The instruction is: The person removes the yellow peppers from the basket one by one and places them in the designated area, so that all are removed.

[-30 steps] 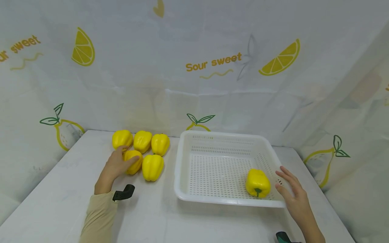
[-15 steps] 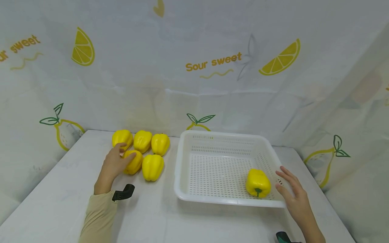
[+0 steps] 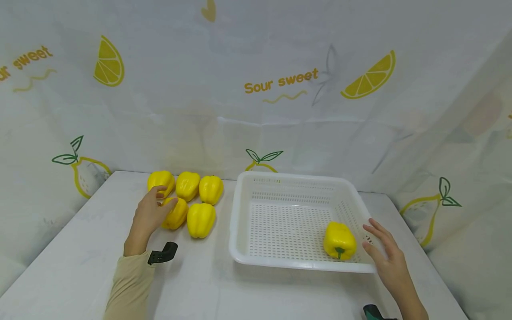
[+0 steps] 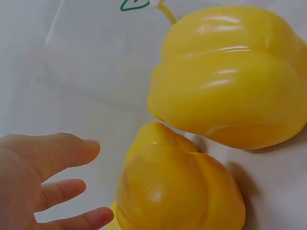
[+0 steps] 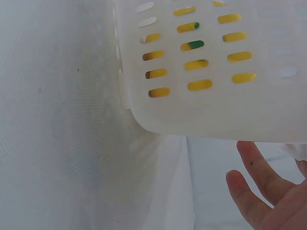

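Note:
My left hand (image 3: 149,213) hovers at the left side of a yellow bell pepper (image 3: 176,214), the near-left one of a group. In the left wrist view, its straight, spread fingers (image 4: 72,148) stand apart from the nearest bell pepper (image 4: 177,187) and hold nothing. At the right end of a white plastic basket (image 3: 280,263), my right hand (image 3: 390,258) has its fingers loosely spread by the rim. Whether they touch it is hard to tell. One yellow bell pepper (image 3: 339,240) with a green stem lies inside, near the basket's front right corner.
Beside the left hand, more yellow bell peppers stand close together: one at back left (image 3: 160,181), others at back (image 3: 187,186) and right (image 3: 201,221). A white curtain (image 3: 224,102) with lemon prints hangs behind the white table (image 3: 192,284).
My left hand has drawn slightly away from the near-left bell pepper, up and to the left, and its thumb has come back off it. The right hand, basket and peppers look unmoved.

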`<state>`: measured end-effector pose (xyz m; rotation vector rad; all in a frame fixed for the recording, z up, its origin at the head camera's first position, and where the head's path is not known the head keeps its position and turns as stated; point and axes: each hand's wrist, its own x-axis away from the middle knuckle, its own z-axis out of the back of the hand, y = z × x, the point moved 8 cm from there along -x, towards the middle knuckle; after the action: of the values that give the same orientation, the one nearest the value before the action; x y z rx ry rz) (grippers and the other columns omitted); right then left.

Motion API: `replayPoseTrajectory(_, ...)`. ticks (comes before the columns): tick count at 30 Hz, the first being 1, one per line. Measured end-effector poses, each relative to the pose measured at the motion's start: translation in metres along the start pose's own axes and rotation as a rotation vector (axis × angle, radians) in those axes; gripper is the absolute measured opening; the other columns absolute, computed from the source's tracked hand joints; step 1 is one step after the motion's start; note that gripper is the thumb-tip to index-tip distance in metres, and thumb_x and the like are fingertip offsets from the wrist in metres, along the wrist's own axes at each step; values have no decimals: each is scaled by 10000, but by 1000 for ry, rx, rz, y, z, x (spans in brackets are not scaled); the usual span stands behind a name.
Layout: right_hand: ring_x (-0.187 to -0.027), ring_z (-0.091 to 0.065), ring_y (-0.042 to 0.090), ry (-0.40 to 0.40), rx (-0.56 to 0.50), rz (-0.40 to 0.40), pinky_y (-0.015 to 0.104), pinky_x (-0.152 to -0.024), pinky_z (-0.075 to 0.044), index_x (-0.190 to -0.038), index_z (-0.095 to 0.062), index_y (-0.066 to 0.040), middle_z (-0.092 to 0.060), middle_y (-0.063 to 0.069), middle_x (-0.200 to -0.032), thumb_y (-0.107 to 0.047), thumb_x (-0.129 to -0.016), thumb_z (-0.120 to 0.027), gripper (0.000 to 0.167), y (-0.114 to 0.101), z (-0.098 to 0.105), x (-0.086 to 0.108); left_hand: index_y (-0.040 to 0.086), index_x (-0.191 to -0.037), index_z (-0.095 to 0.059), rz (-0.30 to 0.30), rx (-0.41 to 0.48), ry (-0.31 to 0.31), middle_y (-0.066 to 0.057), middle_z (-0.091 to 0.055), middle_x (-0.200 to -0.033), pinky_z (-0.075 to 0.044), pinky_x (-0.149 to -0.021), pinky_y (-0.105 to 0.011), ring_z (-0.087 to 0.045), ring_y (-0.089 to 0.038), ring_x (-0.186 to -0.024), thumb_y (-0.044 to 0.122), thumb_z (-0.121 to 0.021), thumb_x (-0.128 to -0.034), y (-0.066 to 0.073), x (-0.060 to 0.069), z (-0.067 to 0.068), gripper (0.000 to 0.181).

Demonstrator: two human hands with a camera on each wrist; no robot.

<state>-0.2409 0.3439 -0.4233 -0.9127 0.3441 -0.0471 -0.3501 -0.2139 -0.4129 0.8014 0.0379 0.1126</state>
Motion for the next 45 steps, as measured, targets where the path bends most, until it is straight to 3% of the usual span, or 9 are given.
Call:
replayPoseTrajectory(10,-1273,-139,-273,1,3,0,705,-1156,-88,-1416,-483,1,-238,92,-1642,-150,-1020,-515,425,0,0,0,23,-1492,-345,-12,-2,-5,-307,-459,-1430,-457,-987,-584,-490,-471,-1267,343,-568,-983,8,1,-1,642)
replayPoseTrajectory(16,-1272,-142,-275,1,-1,7,700,-1159,-85,-1420,-478,1,-242,26,-1642,-152,-1021,-516,429,0,0,0,29,-1487,-355,-41,12,3,-310,-463,-1423,-461,-982,-578,-497,-467,-1249,329,-573,-980,15,4,-1,628)
replayPoseTrajectory(23,-1295,-140,-259,-2,-7,-1,707,-1158,-72,-1421,-478,1,-238,93,-1643,-164,-1021,-518,434,-1,0,0,45,-1488,-358,-66,24,3,-296,-468,-1436,-459,-988,-578,-497,-458,-1251,334,-582,-980,21,7,-3,627)
replayPoseTrajectory(25,-1399,-122,-177,-5,-6,-11,707,-1159,-73,-1422,-477,1,-230,82,-1647,-166,-1022,-517,436,0,0,0,45,-1485,-363,-75,26,7,-291,-476,-1435,-462,-982,-576,-501,-456,-1245,333,-582,-982,23,7,-3,620)
replayPoseTrajectory(28,-1543,-91,90,-9,1,-30,709,-1159,-76,-1424,-474,0,-218,105,-1648,-167,-1024,-510,435,2,-1,0,47,-1486,-366,-83,26,15,-284,-485,-1433,-469,-972,-572,-510,-452,-1238,329,-585,-983,26,8,-3,617)
replayPoseTrajectory(30,-1553,-91,240,-13,1,-35,712,-1157,-74,-1424,-471,4,-216,128,-1645,-161,-1024,-507,435,2,-1,0,54,-1487,-368,-85,28,19,-279,-489,-1432,-469,-970,-568,-511,-446,-1236,329,-585,-984,29,9,-4,613)
replayPoseTrajectory(35,-1553,-84,201,-12,-2,-31,718,-1153,-73,-1425,-470,8,-226,161,-1637,-151,-1022,-509,435,2,0,0,66,-1479,-383,-99,39,17,-270,-502,-1424,-465,-982,-570,-515,-441,-1240,315,-594,-984,37,11,-7,593)
replayPoseTrajectory(39,-1547,-96,285,-12,-3,-29,730,-1144,-75,-1423,-471,7,-229,158,-1636,-157,-1022,-509,435,1,0,0,78,-1470,-395,-112,40,14,-258,-518,-1413,-465,-981,-566,-520,-428,-1230,312,-599,-981,43,12,-11,580)
replayPoseTrajectory(45,-1549,-105,170,-7,-9,-19,725,-1147,-80,-1427,-473,0,-229,126,-1641,-158,-1021,-514,438,0,0,1,77,-1456,-416,-144,35,11,-246,-530,-1397,-463,-987,-568,-529,-425,-1218,310,-605,-975,53,16,-15,567)
